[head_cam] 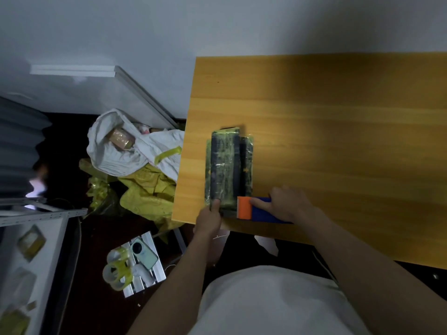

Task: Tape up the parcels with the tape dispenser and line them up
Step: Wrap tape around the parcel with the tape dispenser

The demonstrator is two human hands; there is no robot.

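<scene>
Dark taped parcel (228,168) near left table (338,117) edge. Left hand (210,218) grip: fingers pressing parcel's near end. Right hand (287,204) grip curled round blue-orange tape dispenser (256,209), touching parcel.

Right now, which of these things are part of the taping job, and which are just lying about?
In use:
dark parcel on the table
tape dispenser
left hand pressing the parcel
right hand holding the dispenser

Lying about:
phone
spare tape rolls
white sack
yellow bags
</scene>
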